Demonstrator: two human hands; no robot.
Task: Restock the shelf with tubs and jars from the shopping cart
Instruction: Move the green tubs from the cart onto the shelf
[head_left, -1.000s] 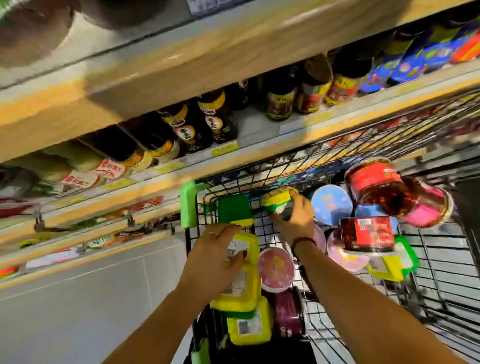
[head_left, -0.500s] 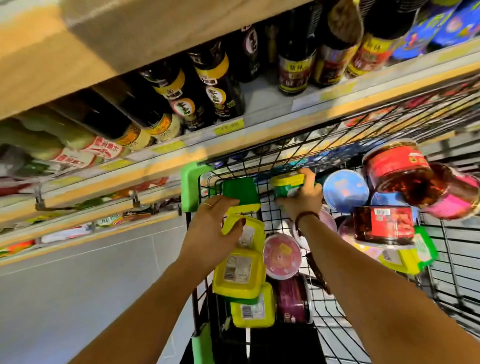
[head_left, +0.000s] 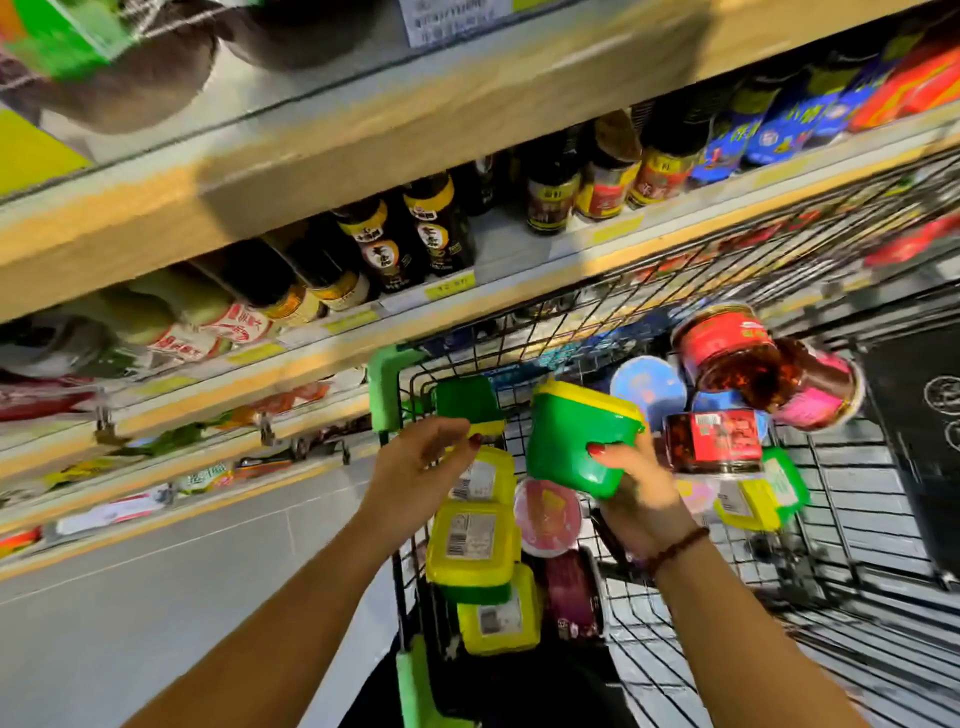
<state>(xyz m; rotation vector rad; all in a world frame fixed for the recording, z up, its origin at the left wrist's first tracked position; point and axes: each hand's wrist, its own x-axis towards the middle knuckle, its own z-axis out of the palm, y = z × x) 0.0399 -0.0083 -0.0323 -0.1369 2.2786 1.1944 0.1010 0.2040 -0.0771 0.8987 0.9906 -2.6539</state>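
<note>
The right grip (head_left: 634, 493) curls round a yellow-lidded green tub (head_left: 571, 441), held above the shopping cart (head_left: 878, 525); the left grip (head_left: 415, 467) pinches the yellow rim of a second tub (head_left: 467, 402) at the cart's corner.

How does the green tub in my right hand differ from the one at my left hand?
The right-hand tub is held above the cart; the left-hand tub sits in it. The right-hand tub shows its lid uppermost; the left-hand tub's lid is lowermost. Both are green with yellow lids.
</note>
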